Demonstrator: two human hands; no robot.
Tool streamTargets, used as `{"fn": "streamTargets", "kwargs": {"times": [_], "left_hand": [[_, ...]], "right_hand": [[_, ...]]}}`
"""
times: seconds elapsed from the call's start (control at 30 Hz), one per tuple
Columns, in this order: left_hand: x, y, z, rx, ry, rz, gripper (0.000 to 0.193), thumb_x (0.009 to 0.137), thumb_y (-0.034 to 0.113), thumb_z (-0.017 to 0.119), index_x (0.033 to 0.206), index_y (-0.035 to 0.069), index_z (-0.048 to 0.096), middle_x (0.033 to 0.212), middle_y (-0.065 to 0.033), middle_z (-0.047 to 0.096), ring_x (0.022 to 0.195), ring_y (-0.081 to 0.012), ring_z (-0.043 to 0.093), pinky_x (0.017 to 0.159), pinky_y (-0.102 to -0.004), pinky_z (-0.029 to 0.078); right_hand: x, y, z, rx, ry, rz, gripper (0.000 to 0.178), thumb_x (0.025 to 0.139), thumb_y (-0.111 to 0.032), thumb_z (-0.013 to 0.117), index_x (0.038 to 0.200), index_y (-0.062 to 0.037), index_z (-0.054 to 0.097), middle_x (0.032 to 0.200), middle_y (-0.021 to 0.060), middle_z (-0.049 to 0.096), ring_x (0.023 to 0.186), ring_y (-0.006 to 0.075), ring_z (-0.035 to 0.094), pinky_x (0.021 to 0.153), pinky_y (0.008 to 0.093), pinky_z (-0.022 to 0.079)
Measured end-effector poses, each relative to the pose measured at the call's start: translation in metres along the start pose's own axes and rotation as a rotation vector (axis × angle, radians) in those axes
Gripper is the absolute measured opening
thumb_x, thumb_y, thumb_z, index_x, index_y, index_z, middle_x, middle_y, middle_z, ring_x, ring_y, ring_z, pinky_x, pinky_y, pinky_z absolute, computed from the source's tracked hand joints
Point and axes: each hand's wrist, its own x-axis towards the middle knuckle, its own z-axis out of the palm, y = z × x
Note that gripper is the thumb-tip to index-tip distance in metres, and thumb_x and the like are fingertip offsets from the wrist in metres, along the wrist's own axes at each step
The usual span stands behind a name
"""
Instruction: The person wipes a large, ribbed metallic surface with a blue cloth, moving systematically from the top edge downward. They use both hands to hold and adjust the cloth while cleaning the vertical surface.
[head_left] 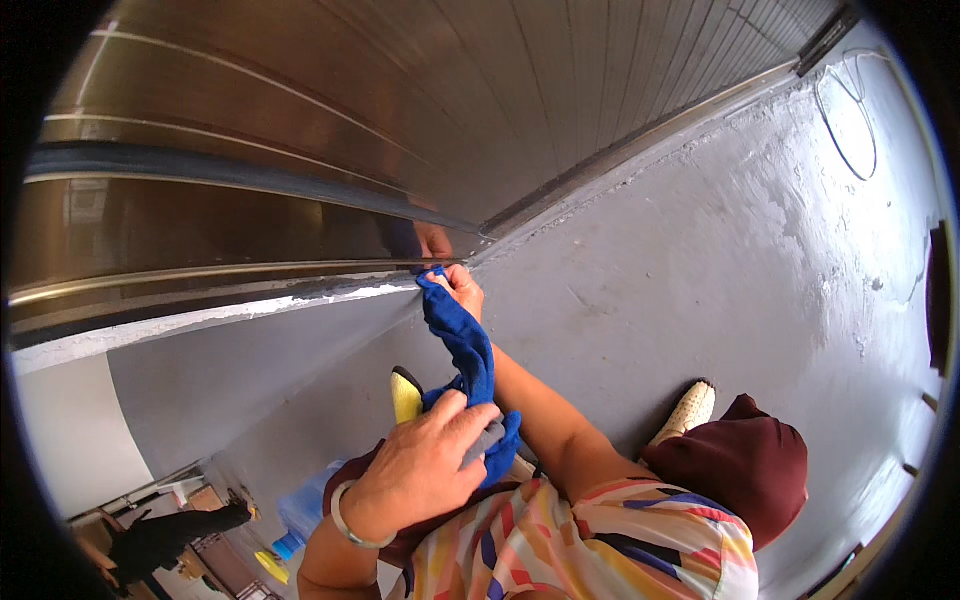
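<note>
A blue cloth [462, 335] hangs in a long twist between my two hands. My right hand [462, 290] reaches forward and pinches its upper end at the low corner where the brown metal panel [330, 225] meets the grey floor. Closer to my body, my left hand [425, 455], with a bangle on its wrist, is closed over the cloth's bunched lower part. A grey piece [485, 443] shows under its fingers; its kind is unclear. Just beyond that hand a yellow thing with a black edge [405, 395] sticks out. Whether it is held cannot be made out.
A whitish ledge [230, 318] runs under the panel to the left. My shoe [690, 408] stands on the grey floor [640, 290]. Lower left are a clear blue plastic bottle [300, 515] and a black thing [175, 535]. A looped cable [850, 120] lies far right.
</note>
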Motion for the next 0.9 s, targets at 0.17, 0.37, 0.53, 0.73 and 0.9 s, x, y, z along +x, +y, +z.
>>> {"fn": "streamTargets", "kwargs": {"times": [0.17,0.37,0.53,0.73,0.9], "left_hand": [[0.009,-0.012,0.002,0.061,0.019,-0.108,0.040,0.077,0.011,0.060,0.117,0.004,0.057,0.105,-0.0179,0.053,0.091,-0.0406,0.058,0.081,-0.0465,0.048],[0.013,-0.012,0.000,0.071,0.012,-0.154,0.041,0.077,0.012,0.061,0.117,0.006,0.057,0.107,-0.0179,0.054,0.094,-0.0406,0.057,0.083,-0.0458,0.047],[0.010,0.001,-0.001,0.061,-0.003,-0.132,0.040,0.077,0.011,0.063,0.116,0.006,0.058,0.105,-0.0176,0.054,0.094,-0.0403,0.057,0.083,-0.0455,0.047],[0.013,0.009,0.005,0.032,-0.009,-0.085,0.039,0.076,0.010,0.063,0.115,0.006,0.058,0.102,-0.0163,0.053,0.092,-0.0400,0.056,0.081,-0.0447,0.047],[0.020,0.024,0.004,0.045,0.001,-0.092,0.039,0.076,0.010,0.063,0.115,0.006,0.058,0.103,-0.0161,0.054,0.092,-0.0400,0.056,0.081,-0.0450,0.047]], "right_hand": [[0.038,0.055,-0.045,-0.432,0.236,0.134,0.031,0.085,-0.027,0.071,0.074,-0.0021,0.056,0.065,0.0096,0.058,0.063,0.0123,0.047,0.061,0.0340,0.045],[0.054,0.047,-0.058,-0.704,0.266,0.104,0.034,0.084,-0.033,0.070,0.079,-0.0009,0.060,0.075,0.0213,0.065,0.067,0.0321,0.060,0.070,0.0437,0.048],[0.044,0.019,-0.074,-0.135,0.178,0.230,0.032,0.088,-0.030,0.069,0.075,-0.0031,0.059,0.066,0.0038,0.059,0.063,0.0127,0.054,0.059,0.0315,0.046],[0.031,-0.015,-0.036,0.268,-0.093,-0.022,0.014,0.091,-0.016,0.067,0.086,-0.0063,0.059,0.075,-0.0046,0.056,0.068,0.0061,0.050,0.059,0.0246,0.043],[0.053,0.034,-0.041,0.214,0.038,0.192,0.011,0.088,-0.012,0.064,0.080,-0.0075,0.058,0.069,0.0005,0.058,0.062,0.0095,0.054,0.054,0.0277,0.045]]}}
